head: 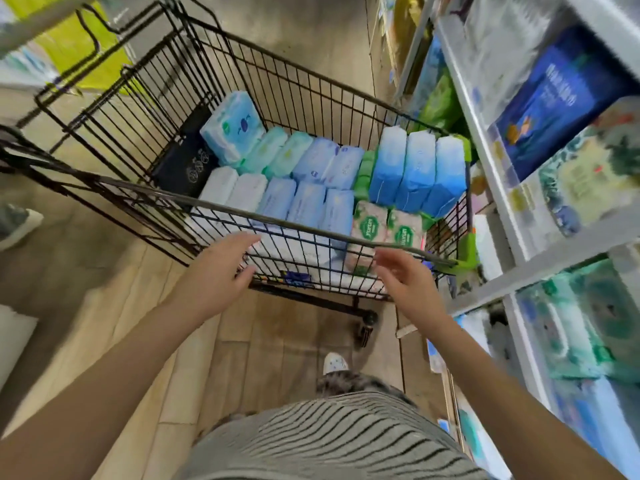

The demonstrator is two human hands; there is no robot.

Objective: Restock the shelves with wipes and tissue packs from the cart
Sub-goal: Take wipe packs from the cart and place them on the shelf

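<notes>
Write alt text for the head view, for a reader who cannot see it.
Two open hands, the left hand and the right hand, reach toward the near rim of a black wire cart filled with upright wipes and tissue packs. Stocked white shelves stand at its right.

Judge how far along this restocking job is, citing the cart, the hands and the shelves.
Done: the shelves hold stock, though none can be traced to the cart. In hand: nothing; the left hand and right hand reach open towards the cart's near rim. Left: nearly everything, as rows of packs fill most of the cart.
</notes>
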